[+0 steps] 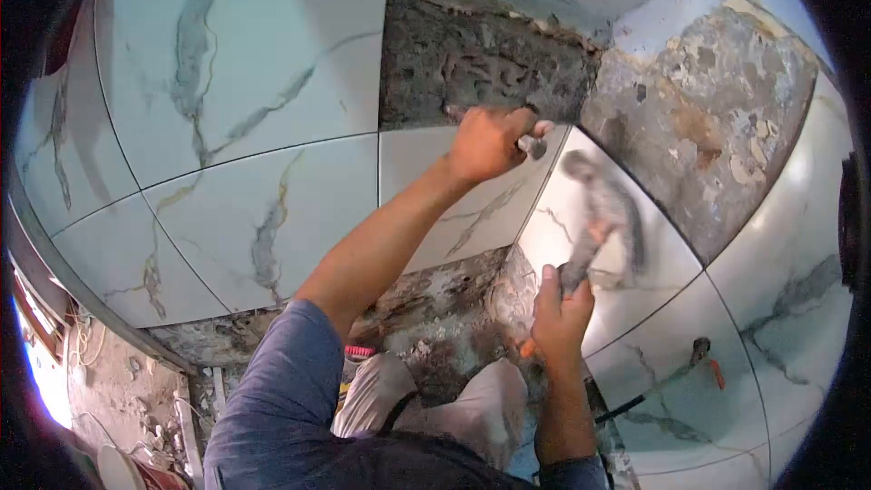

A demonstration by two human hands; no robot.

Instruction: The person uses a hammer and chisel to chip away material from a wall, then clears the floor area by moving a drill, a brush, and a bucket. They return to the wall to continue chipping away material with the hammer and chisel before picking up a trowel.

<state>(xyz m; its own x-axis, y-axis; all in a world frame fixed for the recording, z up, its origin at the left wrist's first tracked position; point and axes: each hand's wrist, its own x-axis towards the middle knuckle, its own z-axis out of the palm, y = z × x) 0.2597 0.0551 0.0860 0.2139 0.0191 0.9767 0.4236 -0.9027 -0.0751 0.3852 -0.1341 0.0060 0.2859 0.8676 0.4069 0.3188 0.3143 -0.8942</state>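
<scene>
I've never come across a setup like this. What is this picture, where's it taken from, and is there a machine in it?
No robot here: just a person's two bare hands, in one picture from a camera worn on the head, looking forward and down.

The left hand, up by the top edge of the tiling, is curled around something small and pale grey, too hidden to name. The lower, right hand grips a motion-blurred tool that looks like a hammer.

Around them are glossy white wall tiles with grey veins and rough, bare grey wall. A thin black cable crosses the lower right tiles. Below are the wearer's pale trousers.
</scene>
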